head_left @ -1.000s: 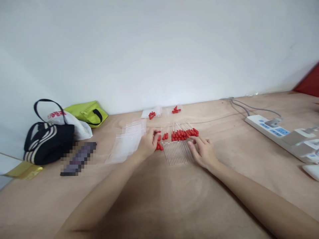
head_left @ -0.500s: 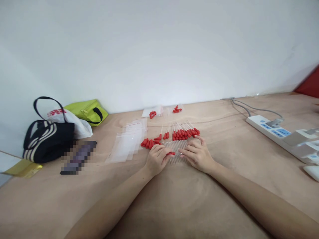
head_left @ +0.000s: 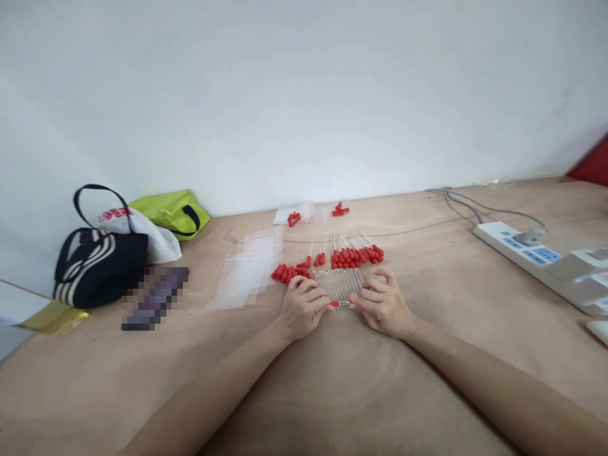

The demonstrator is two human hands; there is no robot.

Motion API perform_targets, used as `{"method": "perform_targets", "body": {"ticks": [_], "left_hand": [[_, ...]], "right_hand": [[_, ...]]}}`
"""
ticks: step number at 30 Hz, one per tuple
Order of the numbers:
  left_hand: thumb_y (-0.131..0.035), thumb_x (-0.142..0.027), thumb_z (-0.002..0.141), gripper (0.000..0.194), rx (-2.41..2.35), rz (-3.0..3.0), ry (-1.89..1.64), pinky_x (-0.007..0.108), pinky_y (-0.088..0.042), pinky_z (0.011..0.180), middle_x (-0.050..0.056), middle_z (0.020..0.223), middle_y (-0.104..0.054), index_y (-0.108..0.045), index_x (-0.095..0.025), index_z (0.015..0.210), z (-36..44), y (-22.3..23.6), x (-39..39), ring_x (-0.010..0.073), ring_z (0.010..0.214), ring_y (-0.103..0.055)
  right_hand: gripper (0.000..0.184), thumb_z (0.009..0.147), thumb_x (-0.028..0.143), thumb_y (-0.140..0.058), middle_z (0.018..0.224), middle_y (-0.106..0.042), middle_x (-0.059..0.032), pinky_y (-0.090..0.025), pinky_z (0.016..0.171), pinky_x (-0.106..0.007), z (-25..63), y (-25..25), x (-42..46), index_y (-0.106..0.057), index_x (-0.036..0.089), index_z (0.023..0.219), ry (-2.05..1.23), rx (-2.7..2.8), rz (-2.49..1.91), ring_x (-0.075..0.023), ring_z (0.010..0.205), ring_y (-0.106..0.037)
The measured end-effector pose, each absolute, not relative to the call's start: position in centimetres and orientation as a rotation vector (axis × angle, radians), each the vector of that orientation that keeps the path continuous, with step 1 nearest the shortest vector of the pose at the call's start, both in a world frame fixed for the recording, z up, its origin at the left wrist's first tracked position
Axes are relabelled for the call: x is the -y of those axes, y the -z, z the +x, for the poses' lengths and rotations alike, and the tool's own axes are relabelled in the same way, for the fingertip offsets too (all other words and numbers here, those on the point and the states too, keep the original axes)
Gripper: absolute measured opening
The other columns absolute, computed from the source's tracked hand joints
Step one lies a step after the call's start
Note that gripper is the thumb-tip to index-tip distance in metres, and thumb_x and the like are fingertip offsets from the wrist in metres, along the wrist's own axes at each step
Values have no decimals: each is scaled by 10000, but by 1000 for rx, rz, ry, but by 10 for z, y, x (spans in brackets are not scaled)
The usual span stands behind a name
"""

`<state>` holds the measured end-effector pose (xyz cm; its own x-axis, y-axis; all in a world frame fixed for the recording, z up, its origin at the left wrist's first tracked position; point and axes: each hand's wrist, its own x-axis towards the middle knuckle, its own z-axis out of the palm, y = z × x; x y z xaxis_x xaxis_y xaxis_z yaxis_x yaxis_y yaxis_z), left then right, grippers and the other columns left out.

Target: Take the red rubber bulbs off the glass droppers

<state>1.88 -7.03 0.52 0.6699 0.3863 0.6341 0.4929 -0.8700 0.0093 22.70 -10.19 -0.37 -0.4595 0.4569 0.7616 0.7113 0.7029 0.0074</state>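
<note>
My left hand (head_left: 304,308) pinches a red rubber bulb (head_left: 335,304), whose free end is covered by the fingers. My right hand (head_left: 384,305) grips a clear glass tube (head_left: 344,303) that meets the bulb between the two hands. Under and behind them lies a row of bare clear tubes (head_left: 338,280), side by side. Beyond that row, several droppers (head_left: 356,255) with red bulbs lie with their tubes pointing at the wall. Loose red bulbs (head_left: 285,273) are heaped just behind my left hand.
Flat clear zip bags (head_left: 247,272) overlap on the left, and two small groups of red bulbs (head_left: 339,209) lie near the wall. A black bag (head_left: 102,266), a yellow-green pouch (head_left: 178,215) and a blurred dark object (head_left: 156,301) are far left. A power strip (head_left: 517,247) stands right.
Both hands have come slightly nearer to me with the bulb and tube. The bulb and tube now sit lower, over the near ends of the row. The view has shifted slightly.
</note>
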Motion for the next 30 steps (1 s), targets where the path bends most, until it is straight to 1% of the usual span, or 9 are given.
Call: {"method": "perform_targets", "body": {"ticks": [8, 13, 16, 19, 23, 27, 30], "left_hand": [[-457, -262, 838, 204, 713, -2752, 999, 362, -298, 811, -20, 708, -650, -564, -183, 684, 18, -5, 74, 135, 734, -505], [-474, -228, 822, 163, 743, -2774, 1062, 337, -352, 756, -5, 700, -632, -553, -184, 687, 10, -5, 74, 135, 715, -511], [-439, -201, 832, 161, 989, -2701, 1236, 303, -408, 724, 25, 734, -605, -559, -184, 726, -6, -11, 68, 138, 734, -523], [-430, -236, 833, 167, 1322, -2519, 1375, 278, -447, 704, 47, 793, -561, -581, -176, 792, -24, -19, 57, 141, 761, -531], [-425, -278, 804, 233, 1668, -2336, 1382, 279, -467, 663, 64, 833, -521, -608, -151, 874, -39, -28, 37, 154, 770, -533], [-426, -266, 760, 274, 1933, -2375, 1332, 265, -457, 622, 45, 772, -543, -585, -134, 939, -45, -33, 18, 134, 670, -535], [-479, -304, 727, 287, 2066, -2372, 1316, 238, -435, 571, 17, 740, -567, -543, -145, 957, -43, -34, 12, 114, 595, -518]], "right_hand": [[135, 823, 224, -475, 554, -579, 45, -237, 883, -379, 226, 5, 104, -595, 205, 765, 427, 2124, -876, -97, 644, -479], [145, 819, 226, -471, 575, -589, 40, -240, 875, -371, 234, 4, 102, -610, 221, 780, 368, 2126, -928, -110, 669, -489], [176, 821, 235, -456, 651, -613, 12, -257, 825, -347, 249, 5, 95, -627, 221, 783, 294, 2010, -1157, -124, 708, -501], [208, 823, 279, -449, 702, -606, -7, -267, 723, -313, 259, 7, 87, -646, 227, 781, 236, 1908, -1388, -131, 708, -503], [250, 821, 328, -432, 673, -587, -7, -252, 632, -285, 259, 8, 84, -656, 237, 757, 170, 1898, -1608, -142, 698, -515], [236, 809, 306, -424, 695, -622, -7, -245, 624, -286, 253, 6, 87, -649, 245, 780, 103, 1870, -1765, -168, 734, -546], [216, 791, 271, -425, 730, -643, -12, -252, 625, -285, 248, 3, 90, -635, 233, 826, 65, 1835, -1816, -171, 735, -561]]}}
